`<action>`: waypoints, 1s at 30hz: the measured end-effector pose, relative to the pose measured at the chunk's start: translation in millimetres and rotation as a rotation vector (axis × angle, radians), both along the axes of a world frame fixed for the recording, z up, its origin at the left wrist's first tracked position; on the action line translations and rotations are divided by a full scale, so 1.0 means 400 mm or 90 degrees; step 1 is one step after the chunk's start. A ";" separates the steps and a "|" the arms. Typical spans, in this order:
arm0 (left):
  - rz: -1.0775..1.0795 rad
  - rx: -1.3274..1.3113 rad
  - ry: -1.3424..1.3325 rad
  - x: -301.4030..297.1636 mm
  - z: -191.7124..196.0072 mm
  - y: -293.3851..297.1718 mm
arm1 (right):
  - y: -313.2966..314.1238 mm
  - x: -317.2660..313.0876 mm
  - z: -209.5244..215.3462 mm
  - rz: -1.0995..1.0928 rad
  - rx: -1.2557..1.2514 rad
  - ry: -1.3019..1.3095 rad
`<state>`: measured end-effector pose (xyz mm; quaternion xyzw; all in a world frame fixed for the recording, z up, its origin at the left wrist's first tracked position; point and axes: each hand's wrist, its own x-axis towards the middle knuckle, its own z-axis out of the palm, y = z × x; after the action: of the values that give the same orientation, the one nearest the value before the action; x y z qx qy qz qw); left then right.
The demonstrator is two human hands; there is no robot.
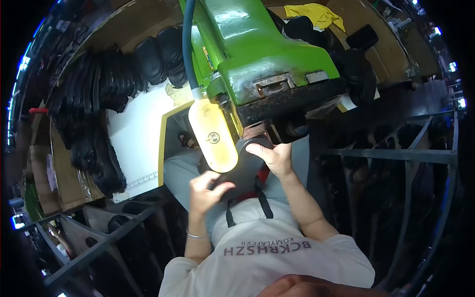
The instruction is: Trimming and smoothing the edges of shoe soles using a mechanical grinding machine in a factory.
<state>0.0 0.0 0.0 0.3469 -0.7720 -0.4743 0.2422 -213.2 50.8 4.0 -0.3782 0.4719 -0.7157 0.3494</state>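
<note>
A green machine (262, 54) fills the upper middle of the view, and everything else sits around it. Directly below its dark underside, both hands hold a dark grey shoe piece (245, 168) up against the machine's lower end. The right hand (274, 156) lies on the piece's upper edge, its grip closed over the rim, fingers curled toward the machine. The left hand (208, 188) holds the lower part of the same piece, its grip narrow, thumb and fingers pinching the near edge; a thin bracelet (196, 235) circles that wrist. Just left of the shoe piece, hanging from the machine's lower left corner, is a pale yellow rounded guard (213, 136), and a blue hose (188, 44) runs up along the machine's left side. Well left of the machine, rows of black shoes (99, 114) are stacked beside a white surface (136, 133). Above the machine to the right lies a yellow cloth (316, 14). Right of the machine stands a dark metal rack (410, 156).
</note>
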 end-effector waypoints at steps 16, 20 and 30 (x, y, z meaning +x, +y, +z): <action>0.008 0.116 0.294 -0.243 -0.020 0.062 | 0.098 -0.039 0.003 -0.180 0.060 0.074; 0.092 0.223 0.383 -0.239 -0.031 0.094 | 0.085 -0.017 -0.004 -0.154 0.071 0.083; 0.130 -0.111 0.298 -0.186 -0.099 0.074 | 0.077 -0.018 -0.006 -0.090 0.070 0.163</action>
<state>-74.3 29.8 -39.6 0.2816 -0.6941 -0.4464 0.4896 -220.2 81.6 1.7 -0.4123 0.5767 -0.6573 0.2556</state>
